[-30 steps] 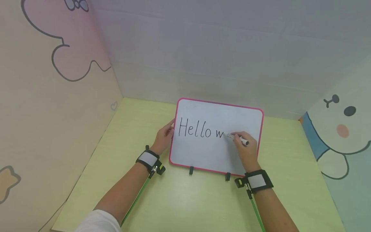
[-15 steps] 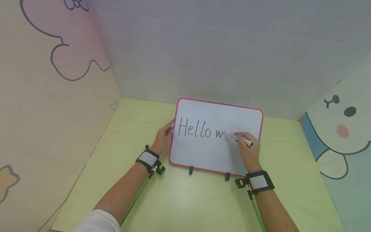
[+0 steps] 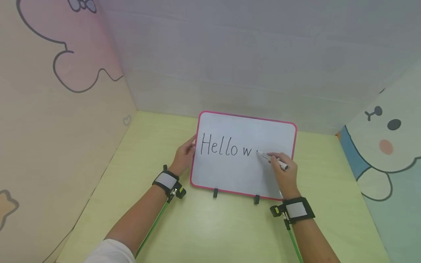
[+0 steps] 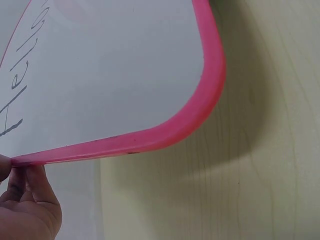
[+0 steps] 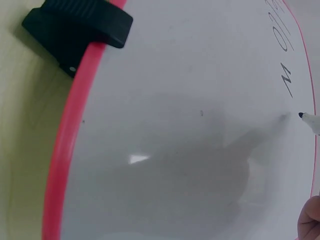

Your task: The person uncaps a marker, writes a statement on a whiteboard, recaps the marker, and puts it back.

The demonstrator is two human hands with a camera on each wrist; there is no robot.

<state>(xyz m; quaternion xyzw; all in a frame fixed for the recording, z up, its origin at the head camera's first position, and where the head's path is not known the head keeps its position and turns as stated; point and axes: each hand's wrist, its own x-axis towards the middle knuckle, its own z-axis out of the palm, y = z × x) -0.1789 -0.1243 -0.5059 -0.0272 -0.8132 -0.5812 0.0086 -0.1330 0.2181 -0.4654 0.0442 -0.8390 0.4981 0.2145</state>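
A whiteboard [image 3: 227, 175] with a pink frame stands tilted back on the table, with "Hello w" written on it in black. My left hand [image 3: 182, 157] pinches the board's left edge; in the left wrist view the thumb is at the front of the pink frame [image 4: 145, 140] and the fingers are behind it. My right hand [image 3: 286, 174] holds a white marker [image 3: 265, 156] in a writing grip, over the right half of the board. The marker's black tip points left, just right of the "w". In the right wrist view the tip hovers close over the white surface above its shadow.
Two black feet [image 3: 215, 193] hold the board's lower edge on the pale yellow table [image 3: 197, 233]. A plain grey wall [image 3: 236, 65] rises behind it. Cartoon-printed side walls [image 3: 371, 146] flank the table. Each wrist wears a black strap [image 3: 298, 210] with a green cable.
The right hand has moved right and slightly down with the marker, away from the finished "w", whose last stroke now shows. The left hand keeps its hold on the board's edge.
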